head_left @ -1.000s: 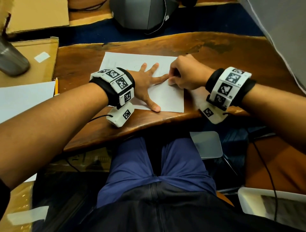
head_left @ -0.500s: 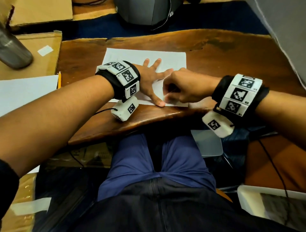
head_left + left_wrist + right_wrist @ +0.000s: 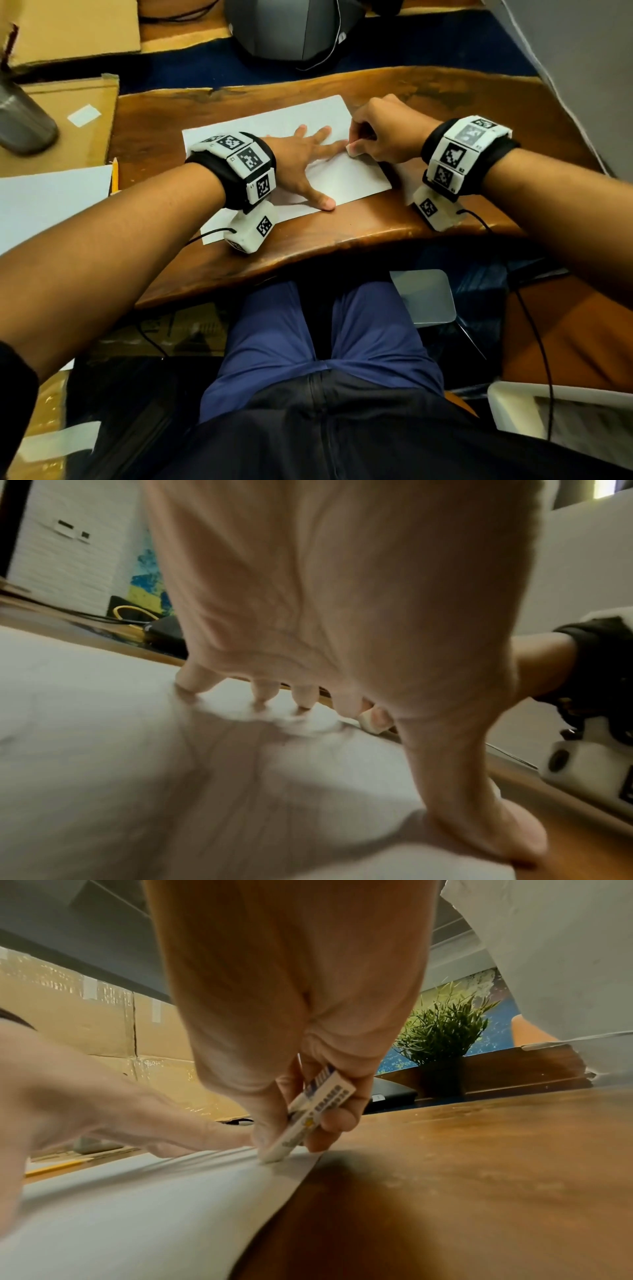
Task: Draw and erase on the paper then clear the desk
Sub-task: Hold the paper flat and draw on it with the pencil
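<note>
A white sheet of paper [image 3: 352,176] lies on the wooden desk [image 3: 445,102]. My left hand [image 3: 305,161] rests flat on the sheet, fingers spread and straight, pressing it down [image 3: 260,699]. My right hand [image 3: 380,133] pinches a white eraser [image 3: 308,1118] in a printed sleeve. The eraser tip [image 3: 352,150] touches the paper near its right edge, just beside my left fingertips. A yellow pencil [image 3: 114,174] lies at the desk's left edge.
Another white sheet [image 3: 44,205] lies at the left beside the pencil. A metal cup [image 3: 20,123] stands on cardboard [image 3: 68,113] at far left. A grey helmet-like object [image 3: 294,27] sits behind the desk. A potted plant [image 3: 441,1031] stands at the back.
My right hand with the eraser slid toward me along the paper, then back out to the sheet's right edge. The left hand stays flat on the paper.
</note>
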